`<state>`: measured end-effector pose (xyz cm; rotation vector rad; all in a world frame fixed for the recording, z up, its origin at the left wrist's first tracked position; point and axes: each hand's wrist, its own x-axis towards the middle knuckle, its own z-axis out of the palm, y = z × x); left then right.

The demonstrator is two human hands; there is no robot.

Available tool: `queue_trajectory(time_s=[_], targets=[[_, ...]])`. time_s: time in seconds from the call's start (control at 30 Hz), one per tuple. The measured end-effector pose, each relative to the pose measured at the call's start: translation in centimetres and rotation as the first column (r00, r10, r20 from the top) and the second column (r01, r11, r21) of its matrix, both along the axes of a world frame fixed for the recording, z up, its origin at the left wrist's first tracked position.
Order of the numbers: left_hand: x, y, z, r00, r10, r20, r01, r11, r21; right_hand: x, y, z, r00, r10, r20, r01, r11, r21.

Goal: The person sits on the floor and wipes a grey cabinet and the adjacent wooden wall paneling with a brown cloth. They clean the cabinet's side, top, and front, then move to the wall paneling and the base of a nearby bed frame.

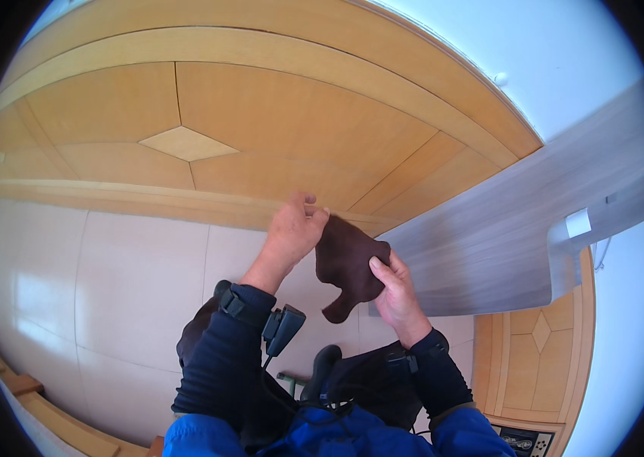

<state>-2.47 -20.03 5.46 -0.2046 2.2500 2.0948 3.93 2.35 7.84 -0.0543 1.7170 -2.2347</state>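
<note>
Between my two hands hangs a dark brown piece of soft sheet material [345, 263], perhaps leather or fabric. Its outline is irregular, with a narrow curled tab at the lower left. My left hand [297, 228] pinches its upper left corner between thumb and fingers. On the opposite side, my right hand [395, 285] grips the edge, the thumb lying on top and the fingers behind. The piece is held in the air above the tiled floor, in front of a wooden panel [299, 114].
A grey wood-grain board [470, 240] slants along the right, bearing a small white patch [578, 223]. Pale floor tiles [133, 274] spread to the left. Wooden furniture [71, 423] stands at lower left; a wooden cabinet front [539, 365] is at lower right. A cabled black device [285, 331] hangs at my left wrist.
</note>
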Motion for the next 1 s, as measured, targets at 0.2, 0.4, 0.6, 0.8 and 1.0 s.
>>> queue_trajectory(time_s=[0.2, 0.4, 0.6, 0.8, 1.0], targets=[[0.0, 0.0, 1.1, 0.948, -0.294, 0.125, 0.308, 0.944, -0.116, -1.4, -0.2, 1.6, 0.988, -0.061, -0.142, 0.063, 0.998, 0.004], [1.1, -0.1, 2.9, 0.902, -0.424, 0.088, 0.394, 0.888, 0.236, -1.8, -0.7, 3.4, 0.986, -0.083, -0.147, 0.070, 0.993, -0.096], [1.4, -0.4, 3.2, 0.894, -0.446, -0.050, 0.423, 0.798, 0.430, -2.1, -0.5, 3.7, 0.987, -0.060, -0.147, 0.042, 0.992, -0.117], [1.4, -0.3, 2.9, 0.900, -0.421, -0.112, 0.416, 0.756, 0.505, -1.9, -0.7, 3.7, 0.989, -0.058, -0.139, 0.035, 0.986, -0.164], [1.0, -0.2, 2.3, 0.924, -0.357, -0.134, 0.369, 0.746, 0.555, -2.1, -0.2, 2.9, 0.993, -0.066, -0.096, 0.053, 0.990, -0.134]])
